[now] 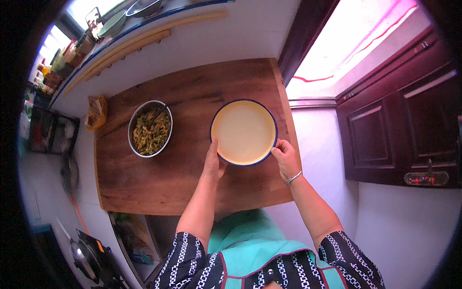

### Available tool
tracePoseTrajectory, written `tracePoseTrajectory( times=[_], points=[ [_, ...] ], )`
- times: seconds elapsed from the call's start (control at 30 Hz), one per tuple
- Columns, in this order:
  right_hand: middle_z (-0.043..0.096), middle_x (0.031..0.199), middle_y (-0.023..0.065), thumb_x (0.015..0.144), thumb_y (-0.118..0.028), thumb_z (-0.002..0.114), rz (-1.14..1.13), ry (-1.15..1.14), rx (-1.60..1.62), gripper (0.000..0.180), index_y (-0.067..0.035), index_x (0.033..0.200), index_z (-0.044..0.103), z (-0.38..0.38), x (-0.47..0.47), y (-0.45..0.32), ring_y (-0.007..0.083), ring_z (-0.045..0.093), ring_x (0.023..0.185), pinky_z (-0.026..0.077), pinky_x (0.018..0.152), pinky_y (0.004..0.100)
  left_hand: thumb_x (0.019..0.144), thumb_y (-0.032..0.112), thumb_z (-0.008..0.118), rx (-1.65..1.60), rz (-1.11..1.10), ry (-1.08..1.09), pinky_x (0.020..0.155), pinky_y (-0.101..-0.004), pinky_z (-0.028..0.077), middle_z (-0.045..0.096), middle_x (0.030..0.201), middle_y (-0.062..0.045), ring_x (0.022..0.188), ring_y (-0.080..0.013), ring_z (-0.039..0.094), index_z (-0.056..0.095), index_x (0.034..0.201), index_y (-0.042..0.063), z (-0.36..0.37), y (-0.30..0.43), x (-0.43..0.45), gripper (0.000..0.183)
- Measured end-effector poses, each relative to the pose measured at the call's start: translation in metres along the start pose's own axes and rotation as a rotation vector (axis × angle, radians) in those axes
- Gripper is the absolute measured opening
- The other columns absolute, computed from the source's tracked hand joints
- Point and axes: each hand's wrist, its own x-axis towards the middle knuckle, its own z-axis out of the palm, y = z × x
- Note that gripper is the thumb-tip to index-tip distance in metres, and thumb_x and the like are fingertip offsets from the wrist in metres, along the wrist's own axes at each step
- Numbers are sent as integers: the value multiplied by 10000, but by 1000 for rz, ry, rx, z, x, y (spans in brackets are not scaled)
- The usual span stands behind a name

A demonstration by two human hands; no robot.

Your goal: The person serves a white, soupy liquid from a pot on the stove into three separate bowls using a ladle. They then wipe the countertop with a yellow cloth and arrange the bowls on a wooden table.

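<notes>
A round cream basin point(244, 132) with a dark blue rim is at the right half of the wooden table, between my hands. Its inside looks pale and smooth; whether that is the bare bottom or something in it, I cannot tell. My left hand point(214, 161) holds the basin's lower left side, thumb up along the wall. On the lower right, my right hand point(287, 159) grips the rim between thumb and fingers, a silver bangle at its wrist. Further left stands a white-rimmed bowl point(130, 134) of chopped green and yellowish food point(151, 133), with a utensil handle at its upper right edge.
The wooden tabletop point(191, 180) ends just right of my right hand. A yellow plastic bag point(96, 112) lies by its far left corner. Behind runs a ledge with jars point(65, 59), a green bowl point(112, 24) and a phone point(94, 22). A dark panelled door point(393, 123) stands at right.
</notes>
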Motion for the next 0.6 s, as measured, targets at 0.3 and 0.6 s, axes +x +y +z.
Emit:
tracePoseTrajectory(
  times=[0.3,0.6],
  points=[
    [544,820,-4,806,-90,580,128,-8,-55,87,-34,865,552,-6,21,11,65,482,716,384,624,199,891,466,439,385,-38,353,824,-340,417,592,1047,-65,962,-166,540,534,1138,37,17,19,4,504],
    [568,761,24,843,-168,574,186,-226,-254,118,-51,862,569,41,-80,7,106,538,606,429,536,206,869,253,561,48,300,370,668,-260,480,582,859,-35,773,-126,571,565,1010,32,-47,43,-128,262]
  ],
)
